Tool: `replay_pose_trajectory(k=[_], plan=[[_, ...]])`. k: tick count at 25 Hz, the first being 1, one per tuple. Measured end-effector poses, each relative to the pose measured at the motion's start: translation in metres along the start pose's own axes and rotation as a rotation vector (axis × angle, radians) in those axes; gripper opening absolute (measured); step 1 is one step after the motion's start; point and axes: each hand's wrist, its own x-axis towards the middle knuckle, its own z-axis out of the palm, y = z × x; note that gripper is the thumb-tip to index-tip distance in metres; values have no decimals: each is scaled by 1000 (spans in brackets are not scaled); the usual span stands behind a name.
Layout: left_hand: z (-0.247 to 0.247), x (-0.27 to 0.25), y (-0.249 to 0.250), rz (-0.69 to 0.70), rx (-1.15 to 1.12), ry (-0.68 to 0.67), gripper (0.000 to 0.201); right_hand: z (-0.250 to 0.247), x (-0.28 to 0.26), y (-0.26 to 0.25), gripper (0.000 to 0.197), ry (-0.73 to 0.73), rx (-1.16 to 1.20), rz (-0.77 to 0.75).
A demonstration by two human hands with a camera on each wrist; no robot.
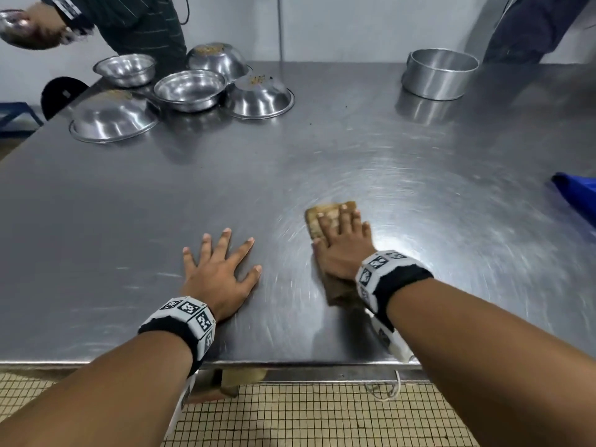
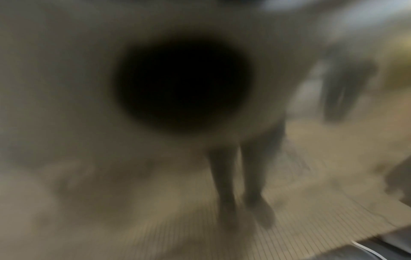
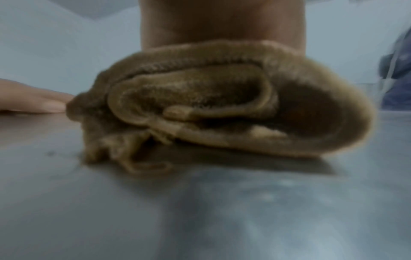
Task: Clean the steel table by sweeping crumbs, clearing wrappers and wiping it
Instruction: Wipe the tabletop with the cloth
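Note:
A folded brown cloth (image 1: pixel 317 222) lies on the steel table (image 1: pixel 161 195), right of centre near the front edge. My right hand (image 1: pixel 342 240) presses flat on top of it with straight fingers. In the right wrist view the cloth (image 3: pixel 222 105) shows as a rolled bundle under my palm, on wet-looking steel. My left hand (image 1: pixel 219 269) rests flat on the bare table to the left of the cloth, fingers spread, holding nothing. The left wrist view is blurred and shows only floor and legs below the table.
Several steel bowls (image 1: pixel 190 88), some upside down with crumbs on them, stand at the back left. A round steel tin (image 1: pixel 440 74) stands at the back right. A blue object (image 1: pixel 577 195) lies at the right edge. Another person (image 1: pixel 129 17) holds a bowl at the far left.

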Motion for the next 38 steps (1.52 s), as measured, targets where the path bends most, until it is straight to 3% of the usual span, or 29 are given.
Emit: replay_pose_trajectory(k=[4,9,12,15,20,24,31,38], plan=[[-1,1,0,6,-12,9,64,16,-45,-27,62,-16,-39,-216],[-1,-2,1,18,-5,39,62,33,-115,-8,59,-22,-48,-326],[-4,-6,1,24,6,37,62,42,-150,23,58,12,-20,-291],[-5,-19,2,47,9,47,63,40,-170,62,59,24,-2,-162],[1,-35,7,16,-17,49,64,19,-147,129,66,60,70,176],[4,-32,8,1,-13,82,63,12,-105,128,71,117,83,240],[8,-29,8,-10,-23,73,65,6,-66,91,72,91,97,215],[7,-31,9,-1,-7,91,64,27,-80,13,68,87,51,-71]])
